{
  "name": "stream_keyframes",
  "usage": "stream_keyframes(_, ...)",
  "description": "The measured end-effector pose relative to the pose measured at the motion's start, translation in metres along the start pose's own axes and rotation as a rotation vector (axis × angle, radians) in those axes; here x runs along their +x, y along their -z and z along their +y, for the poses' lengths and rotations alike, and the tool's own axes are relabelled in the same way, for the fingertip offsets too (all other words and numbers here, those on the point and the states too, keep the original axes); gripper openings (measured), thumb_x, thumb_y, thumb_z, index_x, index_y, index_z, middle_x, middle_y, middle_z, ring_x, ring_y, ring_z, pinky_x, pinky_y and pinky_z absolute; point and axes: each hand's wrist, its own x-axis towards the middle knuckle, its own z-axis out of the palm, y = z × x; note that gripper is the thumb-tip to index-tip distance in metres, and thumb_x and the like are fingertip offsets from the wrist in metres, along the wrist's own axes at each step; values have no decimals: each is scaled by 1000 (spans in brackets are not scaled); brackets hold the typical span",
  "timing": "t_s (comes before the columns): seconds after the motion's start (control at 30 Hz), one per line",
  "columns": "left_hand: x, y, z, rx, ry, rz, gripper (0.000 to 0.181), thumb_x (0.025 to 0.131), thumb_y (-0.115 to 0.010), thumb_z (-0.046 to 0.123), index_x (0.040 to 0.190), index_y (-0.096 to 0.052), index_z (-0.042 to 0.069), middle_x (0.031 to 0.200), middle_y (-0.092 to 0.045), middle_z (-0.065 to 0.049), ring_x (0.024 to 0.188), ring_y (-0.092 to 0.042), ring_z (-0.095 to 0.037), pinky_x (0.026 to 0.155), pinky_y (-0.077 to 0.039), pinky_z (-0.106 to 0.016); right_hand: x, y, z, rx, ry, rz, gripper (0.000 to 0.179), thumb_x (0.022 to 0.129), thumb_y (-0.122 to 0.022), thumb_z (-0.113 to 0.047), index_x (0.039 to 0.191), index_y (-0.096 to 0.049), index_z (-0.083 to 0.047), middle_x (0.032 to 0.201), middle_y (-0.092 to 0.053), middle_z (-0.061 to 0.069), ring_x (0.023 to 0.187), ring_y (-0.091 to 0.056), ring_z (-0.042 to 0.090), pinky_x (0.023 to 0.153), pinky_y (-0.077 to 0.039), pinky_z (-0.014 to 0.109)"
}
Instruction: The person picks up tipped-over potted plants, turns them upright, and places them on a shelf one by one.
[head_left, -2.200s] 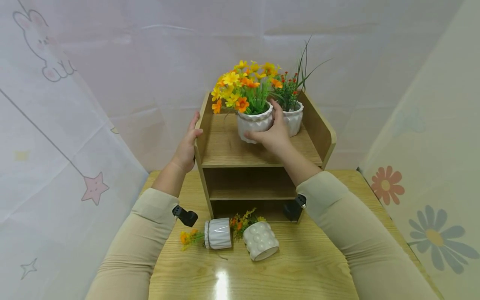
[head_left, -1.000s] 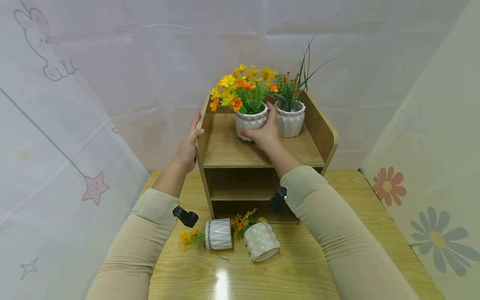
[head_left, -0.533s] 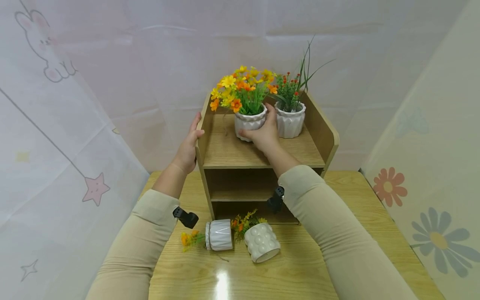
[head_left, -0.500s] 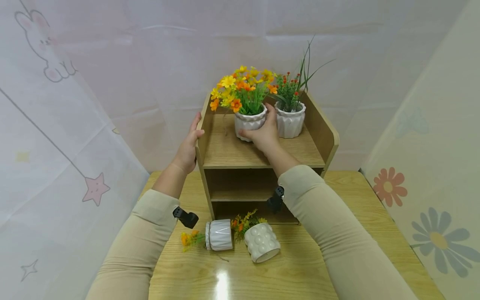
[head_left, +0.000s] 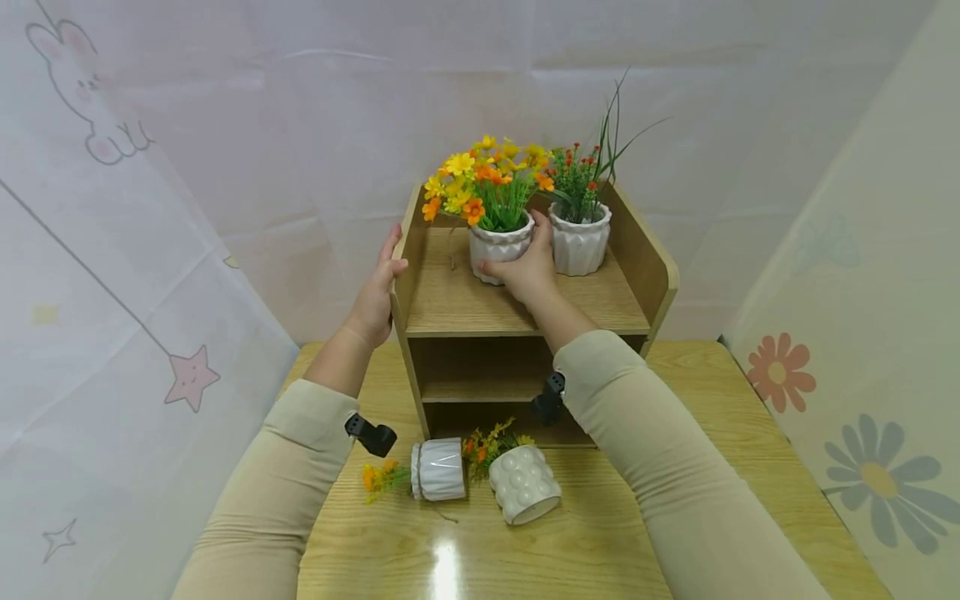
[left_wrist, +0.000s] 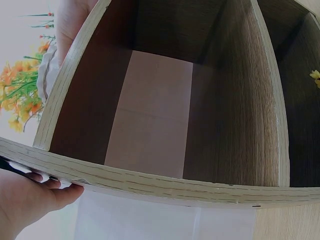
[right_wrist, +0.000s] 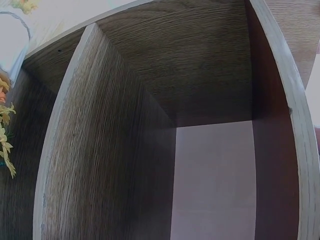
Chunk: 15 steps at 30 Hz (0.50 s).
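My right hand (head_left: 531,265) grips a white potted plant (head_left: 491,248) with yellow and orange flowers, thumb in front and fingers round its right side. The pot stands upright on the top board of a wooden shelf unit (head_left: 450,310). Just to its right is a second white potted plant (head_left: 581,242) with small red blooms and long grass blades. On the unit's left side panel rests my left hand (head_left: 371,296), fingers extended along the outside. The left wrist view shows this left hand (left_wrist: 40,197) against the panel's outer face.
Two potted plants lie tipped over on the table (head_left: 585,554) before the unit: a white ribbed pot (head_left: 438,469) and a cream bubble-textured pot (head_left: 523,483). The unit has two lower compartments. Printed cloth walls (head_left: 337,125) enclose the back and sides.
Compared with about two seconds ago, my right hand has brought the yellow-flowered pot slightly left, and a gap shows between it and the red-bloomed plant. In the last half second little has moved.
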Motion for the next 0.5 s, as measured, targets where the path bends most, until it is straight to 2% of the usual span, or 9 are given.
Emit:
stream_keyframes(0.33, 0, 0, 0, -2, 15, -3, 70, 95, -27, 25, 157, 1, 38, 165, 12, 14, 151, 13, -20, 119, 2, -56, 0, 2, 1, -1, 6, -18, 114, 72, -86, -17, 155, -7, -21, 159, -24, 13, 146, -28, 28, 119, -27, 40)
stream_keyframes(0.5, 1, 1, 1, -4, 16, 5, 70, 94, -27, 25, 158, 1, 35, 165, 10, 15, 151, 13, -20, 119, 3, -55, -1, 4, -1, -3, 10, -26, 115, 72, -86, -19, 156, -6, -19, 160, -24, 13, 147, -27, 28, 119, -27, 40)
